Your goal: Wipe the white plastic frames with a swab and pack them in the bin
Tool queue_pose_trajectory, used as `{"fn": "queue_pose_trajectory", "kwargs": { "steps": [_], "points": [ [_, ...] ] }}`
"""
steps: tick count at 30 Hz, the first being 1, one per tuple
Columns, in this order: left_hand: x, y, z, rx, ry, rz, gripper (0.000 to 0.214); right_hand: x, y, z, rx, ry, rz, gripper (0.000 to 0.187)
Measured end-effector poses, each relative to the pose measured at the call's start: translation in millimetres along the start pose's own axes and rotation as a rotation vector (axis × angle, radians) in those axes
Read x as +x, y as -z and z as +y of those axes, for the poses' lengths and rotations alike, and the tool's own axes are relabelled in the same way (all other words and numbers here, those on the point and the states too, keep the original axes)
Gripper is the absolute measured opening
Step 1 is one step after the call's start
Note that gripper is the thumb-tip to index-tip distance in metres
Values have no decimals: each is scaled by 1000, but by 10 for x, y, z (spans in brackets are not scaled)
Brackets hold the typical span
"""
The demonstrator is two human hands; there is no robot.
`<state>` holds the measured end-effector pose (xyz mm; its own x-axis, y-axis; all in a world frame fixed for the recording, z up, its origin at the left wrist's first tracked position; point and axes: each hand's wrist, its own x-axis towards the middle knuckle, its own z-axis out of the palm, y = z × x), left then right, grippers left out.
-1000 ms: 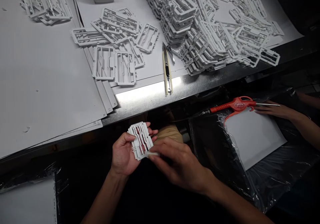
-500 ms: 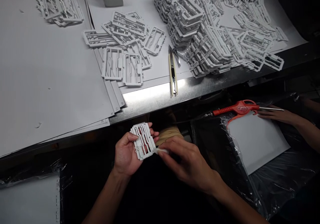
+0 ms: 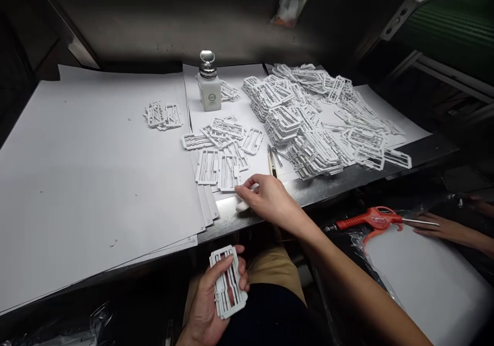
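My left hand (image 3: 210, 305) is low over my lap, fingers wrapped round a white plastic frame (image 3: 228, 281) held upright. My right hand (image 3: 268, 199) is stretched out to the metal table edge (image 3: 309, 192), its fingers curled over a small white wad (image 3: 243, 205) that rests on the steel. Just beyond its fingertips lie two flat white frames (image 3: 218, 168) side by side on the paper. A cutter (image 3: 271, 162) and small nippers (image 3: 278, 157) lie just beyond the hand.
A large heap of white frames (image 3: 312, 120) covers the right of the table; a small pile (image 3: 164, 114) lies left. A white pump bottle (image 3: 209, 84) stands at the back. Another person's hand (image 3: 443, 228) and a red air gun (image 3: 370, 218) are at right.
My right hand left the frame and reached up to the table edge with the white wad. My left hand dropped lower with the frame. The view tilted up.
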<state>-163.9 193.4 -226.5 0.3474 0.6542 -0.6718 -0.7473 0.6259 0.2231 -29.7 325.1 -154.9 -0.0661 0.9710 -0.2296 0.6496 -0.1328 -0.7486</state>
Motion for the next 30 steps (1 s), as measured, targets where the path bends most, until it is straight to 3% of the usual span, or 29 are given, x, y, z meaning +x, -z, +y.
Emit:
{"fn": "queue_pose_trajectory", "kwargs": {
  "steps": [5,8,10,14,16,19,22,26,30],
  "points": [
    [-8,63,27,32,-22,-18,23,196,-146,-92,139,-62,-66,20],
    [-30,58,51,52,-34,-18,20,127,-82,-123,227,-75,-108,20],
    [-52,42,72,67,-45,-17,19,-27,15,-96,317,-88,-166,21],
    [-92,11,103,71,-79,16,23,-533,147,121,569,-202,-490,23],
    [-98,1,101,68,-92,32,27,-800,131,262,616,-292,-566,24],
    [-92,-11,68,112,-136,43,28,-1105,33,435,657,-409,-574,29],
    [-94,-30,18,217,-191,128,31,-1260,-68,554,695,-469,-570,32],
    [-131,-70,-23,379,-245,216,33,-1312,-103,688,745,-471,-549,33],
    [-171,-125,-27,489,-235,231,30,-1270,-25,802,714,-405,-390,34]
  ]
}}
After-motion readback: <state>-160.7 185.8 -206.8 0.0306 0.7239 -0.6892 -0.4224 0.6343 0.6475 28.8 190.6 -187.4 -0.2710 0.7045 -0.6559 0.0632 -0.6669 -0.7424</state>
